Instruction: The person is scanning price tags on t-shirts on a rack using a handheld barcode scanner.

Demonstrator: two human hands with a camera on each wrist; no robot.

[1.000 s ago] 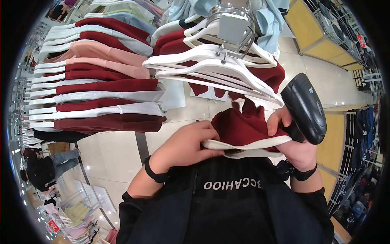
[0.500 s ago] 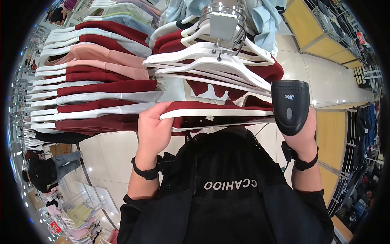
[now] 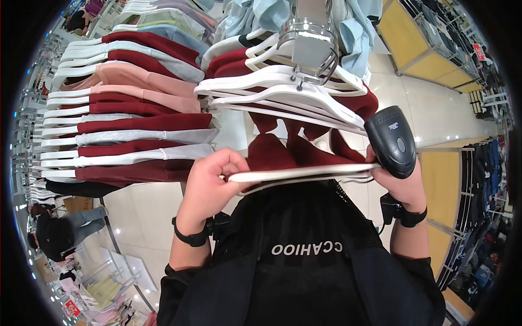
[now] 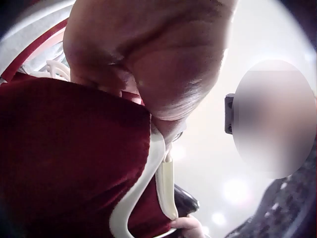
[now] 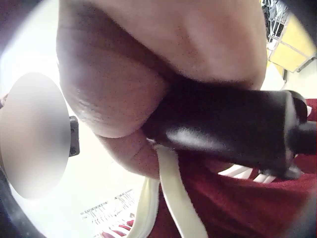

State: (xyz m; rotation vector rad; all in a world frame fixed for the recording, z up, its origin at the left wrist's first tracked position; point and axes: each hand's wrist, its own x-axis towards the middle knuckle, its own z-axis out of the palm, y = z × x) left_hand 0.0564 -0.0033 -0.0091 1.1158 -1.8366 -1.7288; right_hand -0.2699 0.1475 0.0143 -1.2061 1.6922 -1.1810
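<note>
A dark red garment point(image 3: 274, 154) with a white band point(image 3: 304, 173) along its edge stretches between both hands in front of the chest. My left hand point(image 3: 206, 182) pinches the band's left end between thumb and curled fingers. At the other end, my right hand point(image 3: 401, 187) grips a black barcode scanner point(image 3: 390, 142) and also holds the band by the thumb. From the right wrist view, the scanner's dark handle point(image 5: 223, 124) lies inside the palm, with the band point(image 5: 176, 193) running down below the thumb. The left wrist view shows the red cloth point(image 4: 74, 153) hanging beside the left palm.
White hangers point(image 3: 293, 100) hang from a metal rack post point(image 3: 312, 43) just beyond the garment. Red, grey and pink clothes point(image 3: 141, 127) hang in a row on the left. Yellow-sided shelving point(image 3: 443, 187) with dark clothes stands on the right. A person point(image 3: 60, 231) is at far left.
My left hand moved left, drawing the bunched garment out wide. Over the last half second the band dropped slightly and its two edges came closer together, while the scanner tilted.
</note>
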